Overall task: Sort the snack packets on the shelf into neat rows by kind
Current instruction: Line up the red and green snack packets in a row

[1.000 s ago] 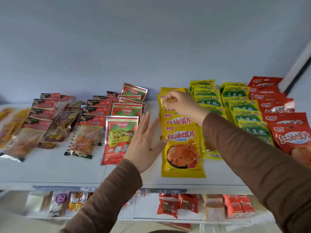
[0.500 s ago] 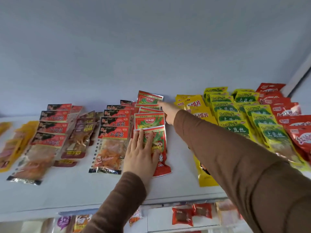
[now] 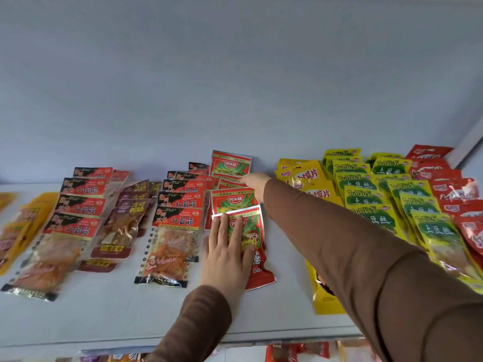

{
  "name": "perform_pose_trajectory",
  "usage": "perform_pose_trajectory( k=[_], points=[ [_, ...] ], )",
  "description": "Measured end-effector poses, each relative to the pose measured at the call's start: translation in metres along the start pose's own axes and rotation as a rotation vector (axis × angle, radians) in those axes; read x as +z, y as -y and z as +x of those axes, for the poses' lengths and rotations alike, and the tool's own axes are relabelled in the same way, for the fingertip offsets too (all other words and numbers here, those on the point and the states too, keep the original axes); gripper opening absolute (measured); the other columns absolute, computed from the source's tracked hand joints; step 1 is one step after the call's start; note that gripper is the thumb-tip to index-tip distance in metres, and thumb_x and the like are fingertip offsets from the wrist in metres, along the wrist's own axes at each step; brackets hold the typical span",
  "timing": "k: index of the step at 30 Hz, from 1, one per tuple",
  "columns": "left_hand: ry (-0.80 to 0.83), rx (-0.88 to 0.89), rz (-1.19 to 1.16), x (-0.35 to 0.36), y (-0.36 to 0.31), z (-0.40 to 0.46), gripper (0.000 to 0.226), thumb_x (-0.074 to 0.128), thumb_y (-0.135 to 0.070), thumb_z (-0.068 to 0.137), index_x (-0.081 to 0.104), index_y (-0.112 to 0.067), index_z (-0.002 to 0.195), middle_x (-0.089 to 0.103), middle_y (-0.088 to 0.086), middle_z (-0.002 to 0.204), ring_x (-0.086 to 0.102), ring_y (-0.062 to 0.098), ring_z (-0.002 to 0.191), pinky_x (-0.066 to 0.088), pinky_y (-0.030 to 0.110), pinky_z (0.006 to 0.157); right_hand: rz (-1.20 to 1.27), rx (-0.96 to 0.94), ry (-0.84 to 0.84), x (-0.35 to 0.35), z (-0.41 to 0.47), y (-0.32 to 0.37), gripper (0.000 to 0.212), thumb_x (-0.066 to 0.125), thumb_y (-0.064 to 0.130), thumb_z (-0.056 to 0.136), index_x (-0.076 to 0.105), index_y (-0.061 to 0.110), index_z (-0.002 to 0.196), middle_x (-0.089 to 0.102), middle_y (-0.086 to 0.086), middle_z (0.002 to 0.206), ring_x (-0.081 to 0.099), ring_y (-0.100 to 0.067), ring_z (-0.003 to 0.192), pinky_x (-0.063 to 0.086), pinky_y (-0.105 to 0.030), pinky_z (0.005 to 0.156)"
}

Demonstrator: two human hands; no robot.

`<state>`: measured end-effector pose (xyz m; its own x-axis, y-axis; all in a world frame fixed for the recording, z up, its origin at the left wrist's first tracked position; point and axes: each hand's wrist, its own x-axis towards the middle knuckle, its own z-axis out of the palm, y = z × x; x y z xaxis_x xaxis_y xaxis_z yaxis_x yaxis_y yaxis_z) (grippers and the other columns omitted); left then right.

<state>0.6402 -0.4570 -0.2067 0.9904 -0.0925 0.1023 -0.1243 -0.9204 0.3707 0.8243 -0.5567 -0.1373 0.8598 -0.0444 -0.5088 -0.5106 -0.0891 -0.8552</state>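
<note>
Nearest, at six o'clock, left hand (image 3: 226,250) flat on the front red-and-green packet (image 3: 249,239), fingers straight and close together, pressing it to the white shelf (image 3: 104,314); a second ago hovering open between this row and the yellow one, now settled on the packet. Behind it, toward twelve, the rest of the red-and-green row (image 3: 231,202) in overlapping steps up to the back packet (image 3: 231,164) leaning at the wall. Right hand (image 3: 254,185) stretched in from four o'clock across the yellow packets (image 3: 311,178), moved over from the top of that yellow row a second ago, now touching the row's rear packets; fingers hidden behind the hand and the packets, so curled or straight cannot be told. Probable meaning: yellow row finished with, red-and-green row now being squared, front held while the back is nudged into line. At nine o'clock, black-and-red packets (image 3: 180,218) in a tidy row; further to nine, brown packets (image 3: 128,218), another black-and-red row (image 3: 78,210), and orange packets (image 3: 23,226) at the edge. At three o'clock, green-and-yellow packets (image 3: 371,199), then red packets (image 3: 449,189) at the far right, rather loosely fanned and likely needing attention yet.
</note>
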Motion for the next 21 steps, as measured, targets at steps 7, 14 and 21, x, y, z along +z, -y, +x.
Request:
perform_pose_trajectory(
  k=[7,14,21],
  points=[
    [-0.037,0.06,-0.086,0.013,-0.015,0.008,0.068,0.024,-0.063,0.1,0.003,-0.037,0.16,-0.012,-0.004,0.168,-0.018,0.016,0.153,-0.006,0.04,0.125,-0.164,-0.149,-0.285,-0.023,0.015,0.004,0.032,0.038,0.012,0.104,0.041,0.011,0.072,0.045,-0.002,0.073,0.048,-0.017,0.068,0.043,-0.026,0.064],
    [-0.22,0.121,-0.249,0.01,-0.026,0.022,0.067,0.035,-0.066,0.096,0.022,-0.039,0.156,0.015,-0.001,0.166,0.015,0.021,0.15,0.017,0.048,0.123,-0.502,-0.24,-0.357,-0.05,0.022,0.012,0.014,0.041,0.006,0.101,0.046,0.01,0.089,0.052,-0.007,0.088,0.053,-0.02,0.089,0.042,-0.03,0.074],
    [0.137,-0.419,-1.269,-0.04,-0.01,0.128,0.044,0.042,-0.045,0.104,0.054,-0.012,0.131,0.075,0.007,0.104,0.075,0.016,0.073,0.058,0.026,0.056,-0.569,-0.182,-0.264,-0.043,0.009,0.017,0.034,0.036,0.009,0.104,0.056,-0.003,0.128,0.06,-0.018,0.13,0.06,-0.03,0.116,0.046,-0.031,0.079]
  ],
)
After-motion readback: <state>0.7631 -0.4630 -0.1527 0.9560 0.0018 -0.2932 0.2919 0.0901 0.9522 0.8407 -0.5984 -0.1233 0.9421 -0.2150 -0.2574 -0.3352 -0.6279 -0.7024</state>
